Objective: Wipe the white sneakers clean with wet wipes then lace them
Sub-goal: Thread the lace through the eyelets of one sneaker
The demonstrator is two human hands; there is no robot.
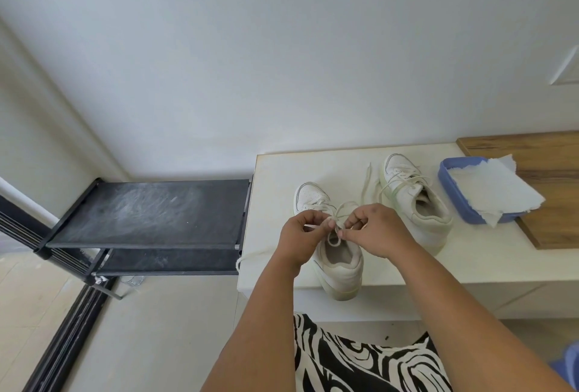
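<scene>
Your near sneaker (340, 269) stood on the pale tabletop (275, 172), heel toward you and slightly over the front edge, toe pointing at the wall. Its upper was off-white, smooth and leather-like, with a padded collar and a thick rubbery sole. Your left hand (299, 235) had its fingers curled in, pinching one strand of the flat cream lace (340, 208) between thumb and forefinger just above the tongue. Your right hand (374, 229) was curled the same way, its thumb and fingertips pinching the other strand beside the left hand, so a small loop hung between them over the shoe's opening. A loose end of the lace trailed off the table's left edge.

The second sneaker (423, 203) sat behind and to the right, also toe to the wall, its laces slack and one end lying out on the tabletop. Just to its right was a shallow blue plastic tray (446, 182) with rounded corners, holding white crinkled wipes (495, 191) with torn edges that spilled over its rim. The tray rested partly on a wood-grain board (548, 153). To the left of the table stood a black metal-framed shoe rack (156, 213) with dusty fabric shelves.
</scene>
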